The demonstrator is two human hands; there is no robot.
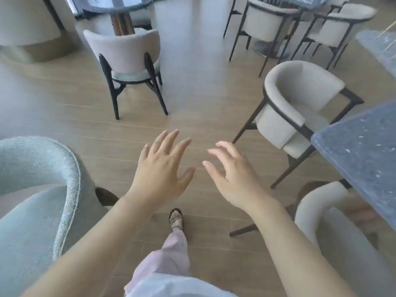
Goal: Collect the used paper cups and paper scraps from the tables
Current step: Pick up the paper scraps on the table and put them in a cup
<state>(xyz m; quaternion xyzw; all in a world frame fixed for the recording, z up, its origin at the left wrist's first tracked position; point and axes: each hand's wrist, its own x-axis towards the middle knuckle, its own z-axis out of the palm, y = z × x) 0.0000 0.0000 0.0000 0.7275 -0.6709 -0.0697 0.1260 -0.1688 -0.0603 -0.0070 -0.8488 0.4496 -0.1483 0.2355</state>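
Both the left hand (159, 170) and right hand (232, 179) hang spread and empty over the floor (192, 86); no cups show, though they would likely be light, crushable, best held gently round the wall.

Both bare arms reach forward from the bottom corners, forearms angling inward toward the middle. The left hand (159, 170) is held flat, back up, all 5 fingers spread and straight, thumb splayed toward the other hand. The right hand (232, 175) sits just beside it, not touching, back up too, wrist tipped slightly, fingers loosely curled and parted. Neither hand grips anything. Below them, 1 leg in pale pink trousers (171, 254) steps forward, foot in a dark strappy sandal (176, 218).
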